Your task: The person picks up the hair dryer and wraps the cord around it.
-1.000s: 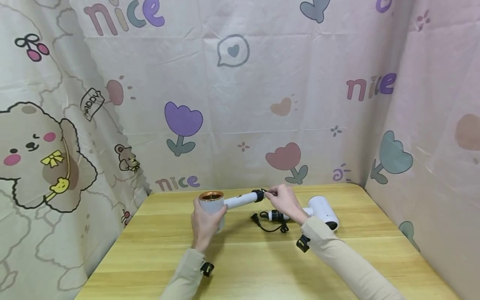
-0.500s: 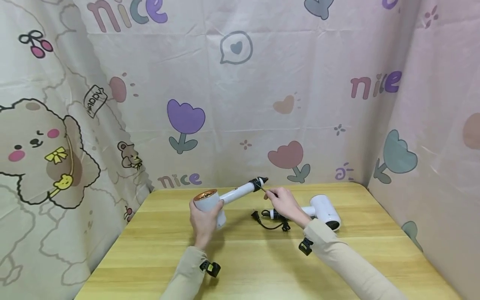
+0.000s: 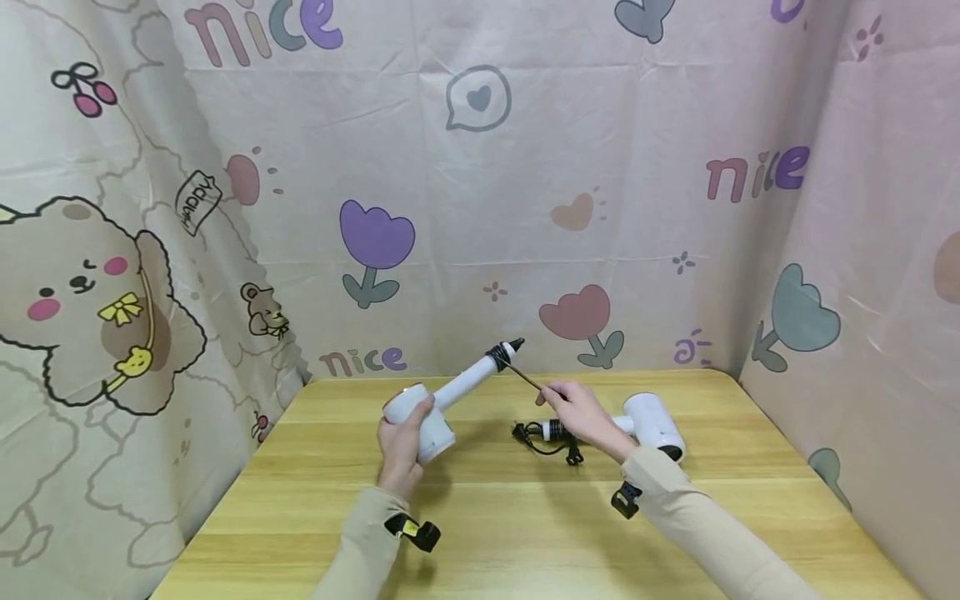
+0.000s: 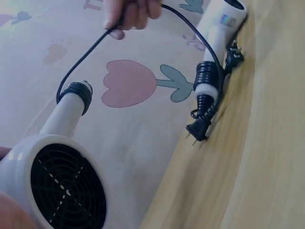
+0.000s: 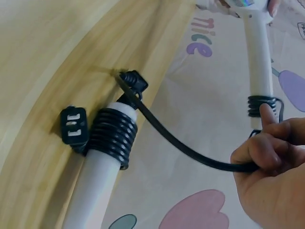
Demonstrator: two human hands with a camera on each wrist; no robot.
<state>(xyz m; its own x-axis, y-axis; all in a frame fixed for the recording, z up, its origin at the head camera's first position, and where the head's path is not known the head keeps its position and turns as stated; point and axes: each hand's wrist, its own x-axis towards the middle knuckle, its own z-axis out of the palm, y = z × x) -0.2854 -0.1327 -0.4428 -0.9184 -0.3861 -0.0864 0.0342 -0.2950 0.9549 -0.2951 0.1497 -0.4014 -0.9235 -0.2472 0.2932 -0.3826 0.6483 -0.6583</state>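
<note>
My left hand (image 3: 399, 450) grips the head of a white hair dryer (image 3: 467, 383), held tilted above the table with its handle up to the right. Its dark round grille (image 4: 69, 183) shows in the left wrist view. Black cord is coiled round the handle's end. Away from that coil, my right hand (image 3: 587, 417) pinches a stretch of the cord (image 3: 522, 377). Beyond my fingers, the cord (image 5: 181, 148) curves toward a black plug (image 4: 198, 130) beside a second white hair dryer (image 3: 652, 423), whose handle also bears coiled black cord.
The second dryer lies on the wooden table (image 3: 495, 533) at the right, with another black plug (image 5: 74, 125) near its handle. A patterned cloth (image 3: 465, 208) hangs behind the table and along both sides.
The held dryer has tilted, its handle end rising and shifting left. My right hand has moved down and right, away from the handle, drawing out a longer stretch of cord.
</note>
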